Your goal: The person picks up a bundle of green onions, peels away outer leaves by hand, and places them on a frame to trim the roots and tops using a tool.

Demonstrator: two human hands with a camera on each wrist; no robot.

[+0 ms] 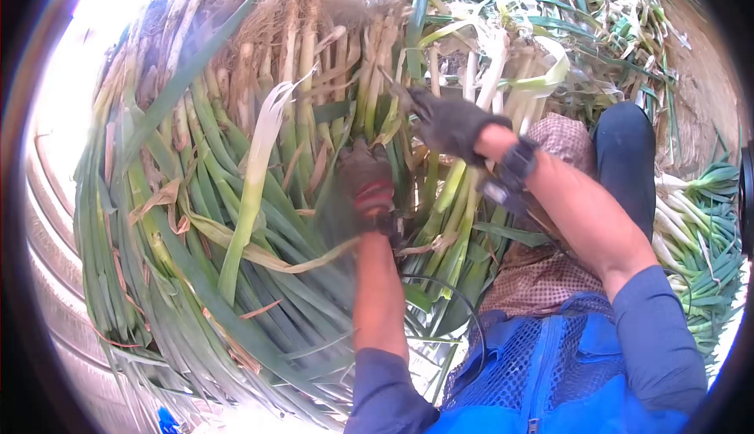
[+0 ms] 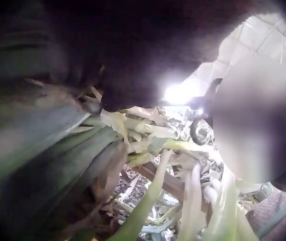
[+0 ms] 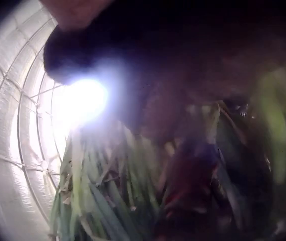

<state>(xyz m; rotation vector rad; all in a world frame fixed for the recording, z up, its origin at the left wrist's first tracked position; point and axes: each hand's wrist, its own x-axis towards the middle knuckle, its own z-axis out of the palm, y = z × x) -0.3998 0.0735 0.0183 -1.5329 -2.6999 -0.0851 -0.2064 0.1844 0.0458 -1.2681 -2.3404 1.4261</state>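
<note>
A big heap of long green onions (image 1: 196,198) lies before me, roots toward the far side and leaves toward me. My gloved left hand (image 1: 365,179) is in the middle of the heap, its fingers curled round onion stalks (image 1: 369,104). Up and to the right of it, my gloved right hand (image 1: 452,124) is over the stalks with bent fingers. Something thin and pointed (image 1: 386,76) sticks out past the right fingertips; I cannot tell what it is. In the left wrist view, onion leaves (image 2: 67,150) lie close by. The right wrist view is mostly dark glove.
Peeled pale onions (image 1: 683,230) lie in a pile at the right, beyond my knee (image 1: 628,159). Stripped leaves and scraps (image 1: 565,10) cover the ground at the far side. A ribbed translucent sheet wall (image 3: 12,120) curves up at the left. A cable (image 1: 463,300) hangs near my vest.
</note>
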